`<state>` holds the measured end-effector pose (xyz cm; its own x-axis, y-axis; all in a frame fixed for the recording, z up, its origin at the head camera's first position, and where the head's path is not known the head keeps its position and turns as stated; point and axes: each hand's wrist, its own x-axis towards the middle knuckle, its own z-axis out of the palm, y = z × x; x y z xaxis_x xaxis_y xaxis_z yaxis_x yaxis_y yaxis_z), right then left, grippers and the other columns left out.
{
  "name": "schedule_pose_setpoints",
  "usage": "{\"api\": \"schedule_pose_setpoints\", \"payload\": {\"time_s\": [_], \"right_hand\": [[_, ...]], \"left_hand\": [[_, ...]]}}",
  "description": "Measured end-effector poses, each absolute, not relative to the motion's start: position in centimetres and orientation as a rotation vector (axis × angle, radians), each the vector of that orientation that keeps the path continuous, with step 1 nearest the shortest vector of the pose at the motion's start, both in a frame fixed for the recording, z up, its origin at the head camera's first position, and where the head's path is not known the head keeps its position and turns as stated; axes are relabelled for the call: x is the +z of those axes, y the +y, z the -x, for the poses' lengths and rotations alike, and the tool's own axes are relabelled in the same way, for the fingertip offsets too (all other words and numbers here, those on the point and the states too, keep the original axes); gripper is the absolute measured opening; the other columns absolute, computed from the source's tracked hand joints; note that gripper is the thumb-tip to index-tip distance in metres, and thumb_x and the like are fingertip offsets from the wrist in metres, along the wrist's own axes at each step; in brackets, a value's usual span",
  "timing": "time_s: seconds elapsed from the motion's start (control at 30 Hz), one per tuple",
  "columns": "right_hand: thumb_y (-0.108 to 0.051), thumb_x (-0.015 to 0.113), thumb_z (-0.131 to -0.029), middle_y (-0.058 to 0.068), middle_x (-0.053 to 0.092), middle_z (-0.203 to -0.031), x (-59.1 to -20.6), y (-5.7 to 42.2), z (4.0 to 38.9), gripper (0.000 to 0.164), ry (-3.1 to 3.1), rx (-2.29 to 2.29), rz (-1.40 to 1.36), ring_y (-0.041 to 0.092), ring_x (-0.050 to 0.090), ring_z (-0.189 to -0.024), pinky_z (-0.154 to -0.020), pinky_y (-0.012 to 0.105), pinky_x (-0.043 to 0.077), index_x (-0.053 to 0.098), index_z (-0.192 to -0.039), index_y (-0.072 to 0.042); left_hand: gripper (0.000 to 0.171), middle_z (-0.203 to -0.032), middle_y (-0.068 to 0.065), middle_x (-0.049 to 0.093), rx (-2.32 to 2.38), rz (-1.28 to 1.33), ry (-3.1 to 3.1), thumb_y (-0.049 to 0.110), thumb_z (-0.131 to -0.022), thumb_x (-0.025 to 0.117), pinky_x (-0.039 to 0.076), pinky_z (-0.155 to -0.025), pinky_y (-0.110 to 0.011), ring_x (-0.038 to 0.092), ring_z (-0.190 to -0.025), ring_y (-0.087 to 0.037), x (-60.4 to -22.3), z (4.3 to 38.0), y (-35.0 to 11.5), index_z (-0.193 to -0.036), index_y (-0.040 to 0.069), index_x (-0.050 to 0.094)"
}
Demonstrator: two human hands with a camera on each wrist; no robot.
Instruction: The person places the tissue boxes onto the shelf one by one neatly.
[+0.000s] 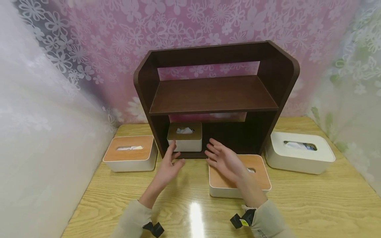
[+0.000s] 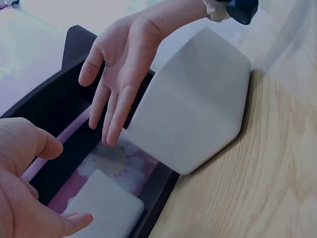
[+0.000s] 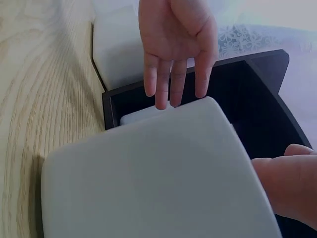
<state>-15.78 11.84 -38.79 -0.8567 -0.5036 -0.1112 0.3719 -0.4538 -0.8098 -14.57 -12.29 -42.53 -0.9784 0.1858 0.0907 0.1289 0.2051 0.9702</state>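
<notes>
A small tissue box with a brown lid stands in the lower left of the dark wooden shelf unit. My left hand is just in front of it, fingers spread and holding nothing. Above a wood-lidded tissue box on the table, my right hand hovers with its fingers extended, covering part of the lid. In the left wrist view, the right hand is beside that box's white side, with nothing in its grasp. The right wrist view shows the left hand with its fingers straight.
Another wood-lidded tissue box stands left of the shelf unit. An all-white tissue box stands on its right. All rest on a light wooden table. A flowered curtain hangs behind, with a pale wall at left.
</notes>
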Motion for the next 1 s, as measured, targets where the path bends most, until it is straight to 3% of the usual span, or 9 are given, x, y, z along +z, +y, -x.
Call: {"api": "schedule_pose_setpoints", "payload": {"time_s": [0.4, 0.73, 0.87, 1.0], "right_hand": [[-0.015, 0.025, -0.108, 0.018, -0.005, -0.165, -37.3, 13.9, 14.0, 0.060, 1.360, -2.177, 0.371, 0.038, 0.002, -0.151, -0.120, 0.051, 0.012, -0.006, -0.159, -0.007], [-0.017, 0.035, -0.107, 0.018, 0.000, -0.165, -36.9, 16.8, 11.8, 0.065, 1.537, -2.052, 0.516, 0.038, 0.005, -0.150, -0.110, 0.028, 0.038, -0.002, -0.159, -0.005], [-0.017, 0.039, -0.107, 0.019, 0.008, -0.165, -36.6, 17.9, 11.0, 0.063, 1.654, -1.995, 0.559, 0.031, 0.019, -0.149, -0.108, 0.023, 0.038, 0.005, -0.160, -0.006], [-0.018, 0.043, -0.106, 0.018, 0.021, -0.162, -36.2, 18.7, 10.5, 0.059, 1.891, -1.916, 0.637, 0.012, 0.040, -0.140, -0.104, 0.018, 0.040, 0.019, -0.160, -0.011]], "left_hand": [[0.080, -0.163, -0.013, 0.017, 1.922, -0.420, 2.350, 0.015, -0.099, 0.059, 0.040, -0.108, -0.050, 0.033, -0.144, -0.032, -40.8, 12.7, -11.3, -0.161, 0.018, 0.008], [0.079, -0.162, -0.013, 0.020, 1.913, -0.546, 2.296, 0.011, -0.098, 0.059, 0.040, -0.109, -0.046, 0.034, -0.144, -0.031, -40.0, 10.7, -10.1, -0.160, 0.017, 0.011], [0.077, -0.161, -0.011, 0.023, 1.908, -0.579, 2.271, 0.013, -0.098, 0.060, 0.037, -0.111, -0.049, 0.034, -0.143, -0.030, -39.6, 10.2, -9.7, -0.160, 0.018, 0.014], [0.076, -0.159, -0.009, 0.025, 1.885, -0.603, 2.264, 0.015, -0.098, 0.061, 0.038, -0.110, -0.051, 0.035, -0.142, -0.031, -39.5, 9.9, -9.4, -0.159, 0.019, 0.016]]}}
